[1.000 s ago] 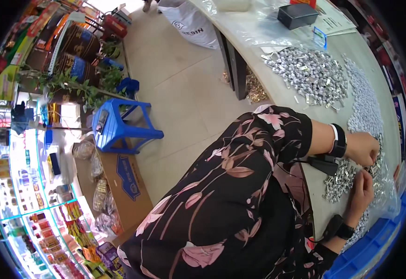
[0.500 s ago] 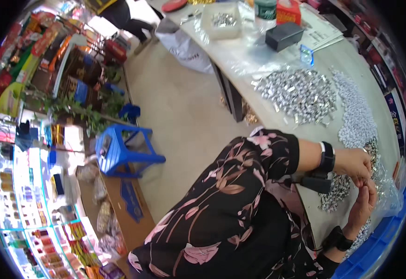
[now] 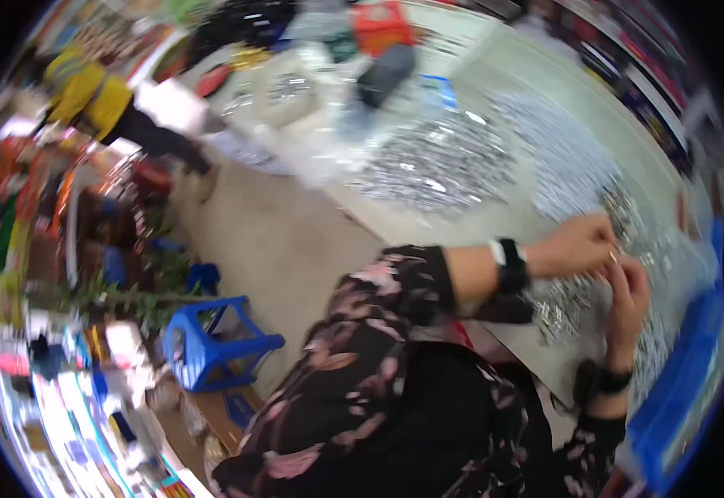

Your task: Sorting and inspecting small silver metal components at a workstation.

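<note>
My left hand (image 3: 573, 246) reaches in from the left, its fingertips pinched together. My right hand (image 3: 630, 303) comes up from below and meets it fingertip to fingertip. Whatever lies between the fingers is too small and blurred to name. Under and beside the hands is a small heap of silvery metal pieces (image 3: 559, 312) on the pale table (image 3: 536, 58). Farther off spreads a large pile of shiny silver pieces (image 3: 441, 162). White small pieces (image 3: 561, 153) form a band to its right, and a patch of darker metallic pieces (image 3: 619, 209) lies just beyond my hands.
A blue crate (image 3: 677, 415) stands at the right, beside a transparent plastic bag (image 3: 681, 266). Toward the table's far end are a black box (image 3: 387, 73), a red box (image 3: 381, 26) and a whitish tray (image 3: 291, 104). A blue stool (image 3: 212, 344) stands left; a person in yellow (image 3: 100, 95) is beyond.
The view has swung, so the table and my hands appear farther left, with motion blur. More of the person in yellow shows. My hands remain fingertip to fingertip.
</note>
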A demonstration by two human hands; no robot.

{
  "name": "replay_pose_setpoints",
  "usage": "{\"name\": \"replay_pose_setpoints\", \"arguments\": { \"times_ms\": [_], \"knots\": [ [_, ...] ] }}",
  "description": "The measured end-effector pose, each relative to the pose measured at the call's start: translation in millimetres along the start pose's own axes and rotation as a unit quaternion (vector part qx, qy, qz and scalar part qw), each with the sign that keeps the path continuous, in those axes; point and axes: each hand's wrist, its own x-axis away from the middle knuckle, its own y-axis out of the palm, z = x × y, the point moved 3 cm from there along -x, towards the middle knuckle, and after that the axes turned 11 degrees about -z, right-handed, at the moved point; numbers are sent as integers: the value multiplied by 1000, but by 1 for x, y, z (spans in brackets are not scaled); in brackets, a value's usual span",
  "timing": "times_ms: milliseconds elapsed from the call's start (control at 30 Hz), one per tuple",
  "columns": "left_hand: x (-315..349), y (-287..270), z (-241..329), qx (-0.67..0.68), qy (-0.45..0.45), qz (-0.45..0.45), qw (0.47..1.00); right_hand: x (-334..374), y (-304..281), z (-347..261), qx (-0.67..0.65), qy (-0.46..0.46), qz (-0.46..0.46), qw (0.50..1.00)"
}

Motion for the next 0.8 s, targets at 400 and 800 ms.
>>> {"name": "replay_pose_setpoints", "arguments": {
  "times_ms": [400,800],
  "knots": [
    [2,9,-6,-303,-10,-29,953,0,0,4,-110,80,-58,989],
    [-4,-33,10,-582,11,0,813,7,-13,-7,10,93,-53,994]
  ]
}}
